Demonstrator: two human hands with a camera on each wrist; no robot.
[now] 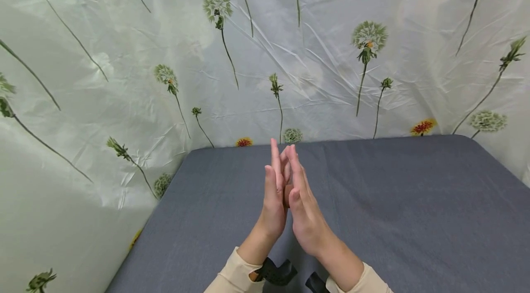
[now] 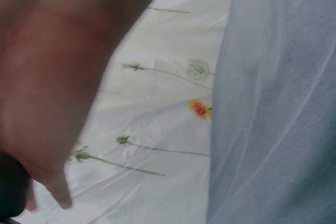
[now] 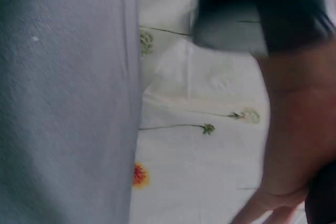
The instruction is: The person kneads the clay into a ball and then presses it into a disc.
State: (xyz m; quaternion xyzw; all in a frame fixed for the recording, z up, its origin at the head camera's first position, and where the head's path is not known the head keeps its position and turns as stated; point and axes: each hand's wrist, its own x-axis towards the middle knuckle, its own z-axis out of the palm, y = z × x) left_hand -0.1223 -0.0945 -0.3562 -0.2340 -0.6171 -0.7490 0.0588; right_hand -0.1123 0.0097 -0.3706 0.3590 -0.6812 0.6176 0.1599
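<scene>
In the head view my left hand (image 1: 274, 201) and right hand (image 1: 305, 215) stand palm to palm above the grey-covered table, fingers straight and pointing up and away. Between the palms shows a small reddish-brown, rounded thing (image 1: 287, 195), mostly hidden by the hands; I cannot tell its kind. The left wrist view has the heel and thumb side of a hand (image 2: 52, 87) blurred along its left edge. A hand (image 3: 299, 124) also fills the right side of the right wrist view, and neither wrist view shows the brown thing.
The grey cloth tabletop (image 1: 393, 192) spreads out on both sides of the hands. Behind and to the left hangs a pale, shiny curtain (image 1: 314, 54) printed with dandelions and flowers. Black straps with mounts (image 1: 279, 272) sit at the wrists, below cream sleeves (image 1: 236, 272).
</scene>
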